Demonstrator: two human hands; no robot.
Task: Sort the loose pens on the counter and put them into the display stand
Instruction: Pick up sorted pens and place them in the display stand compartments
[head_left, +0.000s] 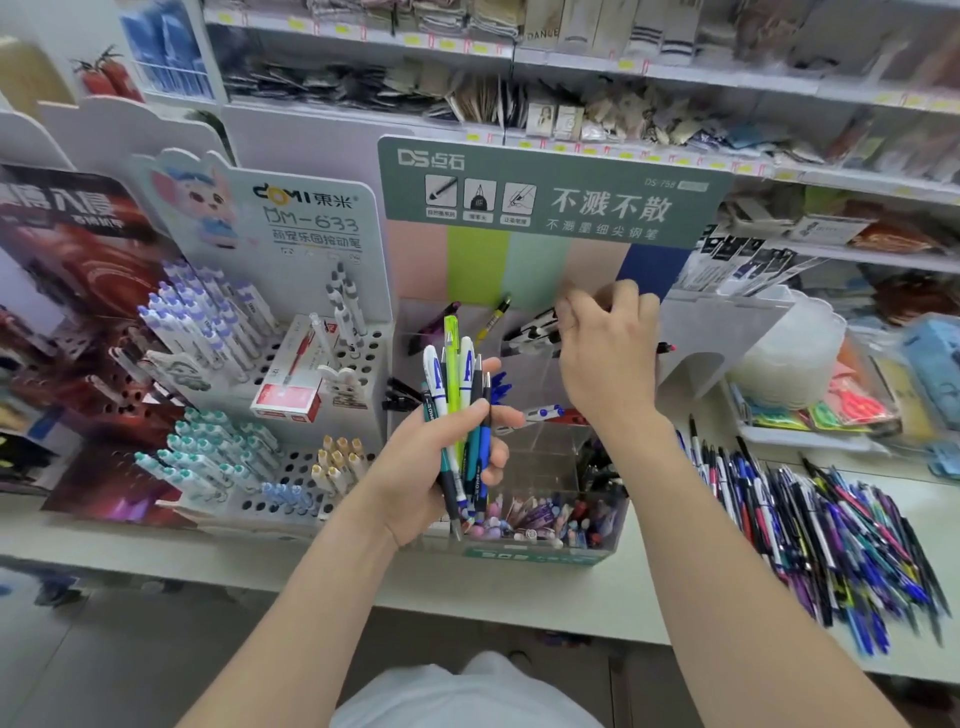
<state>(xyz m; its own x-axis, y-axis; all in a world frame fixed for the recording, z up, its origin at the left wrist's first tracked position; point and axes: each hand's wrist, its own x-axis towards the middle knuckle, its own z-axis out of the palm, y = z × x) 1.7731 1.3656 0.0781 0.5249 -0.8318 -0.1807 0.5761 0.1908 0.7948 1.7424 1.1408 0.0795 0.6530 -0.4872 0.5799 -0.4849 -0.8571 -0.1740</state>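
Head view: the right hand (608, 353) seems to pinch a red-tipped pen (666, 347) crosswise at the display stand (478, 270); the left hand (441, 457) grips an upright pen bundle (457, 384).

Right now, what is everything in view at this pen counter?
counter: one, white, across the front
display stand: one, clear compartments under a green header, centre
loose pens: a big heap, mostly blue, black and purple, on the counter at the right
bunch of pens: several, white-blue, lime and teal, held upright before the display stand
white peg stand: one, left of centre, with purple- and teal-capped pens
red box: one, on the white peg stand
shelves: white, with packaged goods, behind
left hand: grips the bunch of pens
right hand: at an upper compartment, seemingly holding a red-tipped pen
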